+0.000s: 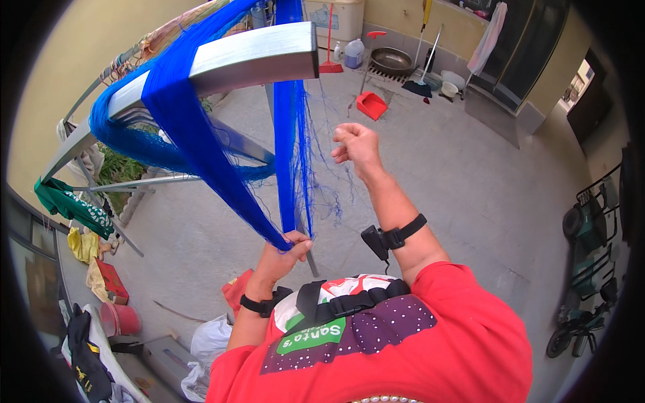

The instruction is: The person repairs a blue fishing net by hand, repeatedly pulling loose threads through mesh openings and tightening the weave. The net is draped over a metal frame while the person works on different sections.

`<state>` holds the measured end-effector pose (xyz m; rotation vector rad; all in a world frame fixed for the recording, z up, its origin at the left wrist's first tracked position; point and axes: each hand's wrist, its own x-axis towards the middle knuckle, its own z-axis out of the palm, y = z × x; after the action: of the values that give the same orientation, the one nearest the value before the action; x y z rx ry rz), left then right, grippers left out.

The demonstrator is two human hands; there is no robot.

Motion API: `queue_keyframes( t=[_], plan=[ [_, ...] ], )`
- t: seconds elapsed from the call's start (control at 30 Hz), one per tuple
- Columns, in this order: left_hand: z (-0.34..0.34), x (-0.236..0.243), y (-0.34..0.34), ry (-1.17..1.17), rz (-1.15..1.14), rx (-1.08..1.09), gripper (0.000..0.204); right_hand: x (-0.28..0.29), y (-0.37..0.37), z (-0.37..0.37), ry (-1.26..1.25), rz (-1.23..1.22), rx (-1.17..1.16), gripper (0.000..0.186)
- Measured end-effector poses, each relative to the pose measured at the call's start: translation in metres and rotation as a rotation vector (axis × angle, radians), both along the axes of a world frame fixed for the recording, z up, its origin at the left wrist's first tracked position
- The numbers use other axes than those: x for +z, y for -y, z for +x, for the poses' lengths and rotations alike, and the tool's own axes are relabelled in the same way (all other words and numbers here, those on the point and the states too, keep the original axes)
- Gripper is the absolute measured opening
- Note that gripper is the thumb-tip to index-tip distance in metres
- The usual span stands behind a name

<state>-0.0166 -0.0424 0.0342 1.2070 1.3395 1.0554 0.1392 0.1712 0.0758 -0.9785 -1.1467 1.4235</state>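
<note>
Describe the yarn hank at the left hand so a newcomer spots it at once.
Find the thick silver metal bar crossing the upper left. Over it hangs a deep-blue hank, narrowing down to the person's left hand. Unlike the slacker, lighter blue hank to its left, it stretches straight to that hand.

Silky fibrous thread, smooth brushed-metal beam, matt concrete-like floor.

- Red shirt: readable white lettering runs across the green patch on its front.
- Dark garment, left of the shirt: a yellow mark, too small to make out as lettering.
</note>
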Motion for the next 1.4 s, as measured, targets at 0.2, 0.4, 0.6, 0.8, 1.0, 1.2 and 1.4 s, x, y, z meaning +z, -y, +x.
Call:
queue_keyframes(
  t=[0.2, 0.4, 0.6, 0.8, 1.0, 1.2, 1.4],
  plan=[
    [0.004, 0.003, -0.001, -0.054, -0.043, -0.043, 0.013, 0.003, 0.02, -0.028, 0.108, -0.001, 0.158, 0.046],
    [0.003, 0.004, 0.0, -0.07, -0.045, 0.003, 0.014, -0.018, 0.014, -0.035, -0.013, 0.092, 0.123, 0.018],
    [-0.003, -0.006, 0.004, 0.284, -0.034, 0.232, 0.017, -0.029, 0.006, 0.012, 0.062, 0.133, -0.019, 0.02],
    [-0.009, -0.015, -0.001, 0.403, 0.105, 0.291, 0.018, -0.014, 0.017, 0.032, -0.033, 0.09, -0.022, 0.019],
    [-0.008, -0.014, 0.003, 0.357, 0.185, 0.415, 0.018, 0.0, 0.032, 0.044, -0.114, 0.098, -0.013, 0.018],
    [-0.007, -0.003, 0.02, 0.226, -0.007, 0.336, 0.017, -0.009, 0.035, 0.04, -0.082, 0.038, 0.079, 0.019],
    [-0.01, 0.004, 0.022, 0.311, -0.141, 0.127, 0.017, -0.036, 0.032, 0.036, -0.011, -0.03, 0.185, 0.022]
  ],
)
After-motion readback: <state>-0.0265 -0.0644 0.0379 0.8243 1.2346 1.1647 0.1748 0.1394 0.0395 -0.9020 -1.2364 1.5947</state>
